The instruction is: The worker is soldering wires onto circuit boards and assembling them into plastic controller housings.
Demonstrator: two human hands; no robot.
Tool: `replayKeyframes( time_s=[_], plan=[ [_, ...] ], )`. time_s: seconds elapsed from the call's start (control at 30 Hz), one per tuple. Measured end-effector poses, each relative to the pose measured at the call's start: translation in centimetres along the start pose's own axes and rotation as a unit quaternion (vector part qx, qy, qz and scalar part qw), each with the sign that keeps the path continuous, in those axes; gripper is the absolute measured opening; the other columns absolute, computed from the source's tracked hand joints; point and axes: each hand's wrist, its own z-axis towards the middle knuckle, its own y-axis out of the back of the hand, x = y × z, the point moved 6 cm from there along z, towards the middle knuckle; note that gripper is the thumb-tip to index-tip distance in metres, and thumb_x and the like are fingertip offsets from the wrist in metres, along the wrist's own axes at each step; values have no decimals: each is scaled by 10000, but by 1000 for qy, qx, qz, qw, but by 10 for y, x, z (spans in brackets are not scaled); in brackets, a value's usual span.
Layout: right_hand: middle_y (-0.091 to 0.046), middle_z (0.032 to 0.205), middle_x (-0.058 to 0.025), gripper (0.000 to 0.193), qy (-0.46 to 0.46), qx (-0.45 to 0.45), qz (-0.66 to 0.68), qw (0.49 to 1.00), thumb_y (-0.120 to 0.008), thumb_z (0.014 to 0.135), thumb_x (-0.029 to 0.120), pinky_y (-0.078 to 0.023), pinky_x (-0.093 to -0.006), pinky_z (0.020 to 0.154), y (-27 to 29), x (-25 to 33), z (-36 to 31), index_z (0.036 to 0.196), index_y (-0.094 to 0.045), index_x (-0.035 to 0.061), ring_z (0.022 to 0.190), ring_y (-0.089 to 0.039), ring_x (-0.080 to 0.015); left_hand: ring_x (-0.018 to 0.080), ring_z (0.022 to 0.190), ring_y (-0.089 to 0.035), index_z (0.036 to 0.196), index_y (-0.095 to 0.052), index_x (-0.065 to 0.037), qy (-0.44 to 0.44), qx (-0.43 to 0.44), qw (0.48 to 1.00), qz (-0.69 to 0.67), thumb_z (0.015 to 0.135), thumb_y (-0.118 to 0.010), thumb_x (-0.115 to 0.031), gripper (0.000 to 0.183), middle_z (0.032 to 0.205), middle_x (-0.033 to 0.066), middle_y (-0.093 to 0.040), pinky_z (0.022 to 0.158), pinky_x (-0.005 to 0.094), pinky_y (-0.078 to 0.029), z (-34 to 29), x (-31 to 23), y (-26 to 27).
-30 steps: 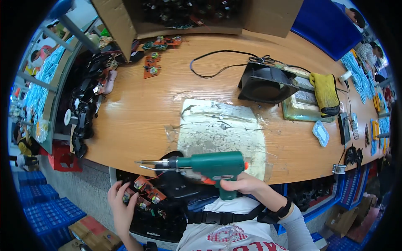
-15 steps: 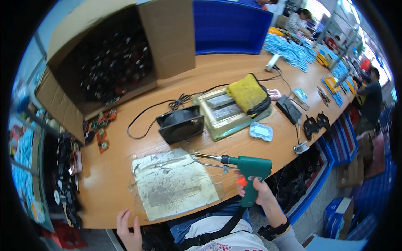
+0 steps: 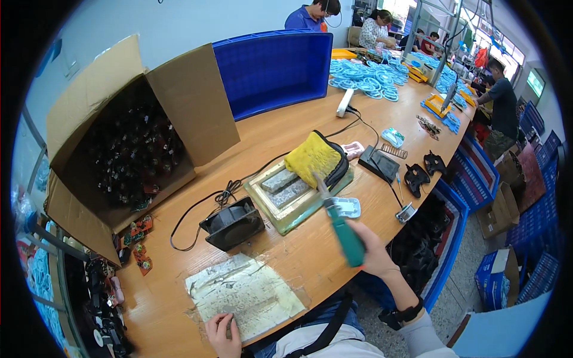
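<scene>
My right hand (image 3: 376, 253) is wrapped round the green handle of a soldering gun (image 3: 344, 235). The gun is blurred by motion, and its metal tip points away from me at a yellow cloth (image 3: 316, 158) with a dark edge. That cloth lies on the right part of a pale-framed tray (image 3: 262, 206) holding grey slabs. At the front edge of a stained whitish sheet (image 3: 250, 289), my left hand (image 3: 224, 335) has its fingers drawn together against the sheet; what they pinch, if anything, is too small to name.
A black square fan (image 3: 233, 224) stands between sheet and tray, its cable running behind. At left, an open carton (image 3: 194, 107) holds many small dark parts. Behind stands a blue crate (image 3: 271, 77). Solder wire spool (image 3: 406, 213) and black shells (image 3: 416, 178) lie right. Co-workers sit farther off.
The soldering gun has swung from above the sheet to the yellow cloth, its tip turning from left to away from me. My left hand has come onto the sheet's front edge, fingers closing. The view has shifted.
</scene>
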Motion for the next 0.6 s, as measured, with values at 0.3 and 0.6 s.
replayKeyframes(
  time_s=[0.3,0.6],
  plan=[
    [-496,930,-111,841,101,93,-386,912,-709,595,146,-338,-371,851,-40,-18,32,1375,-399,197,921,-503,-275,321,939,-538,965,-652,-34,9,6,1000,-5,813,-649,-70,156,985,142,-585,824,392,-429,0,-1,-2],
    [-426,1208,-164,895,40,31,-380,924,-729,590,218,-202,-540,1028,-59,-19,34,1395,-348,132,1169,-389,-334,336,963,-536,1023,-638,-48,-12,49,998,37,815,-637,-67,210,1043,158,-577,850,407,-425,6,-15,0]
  ],
)
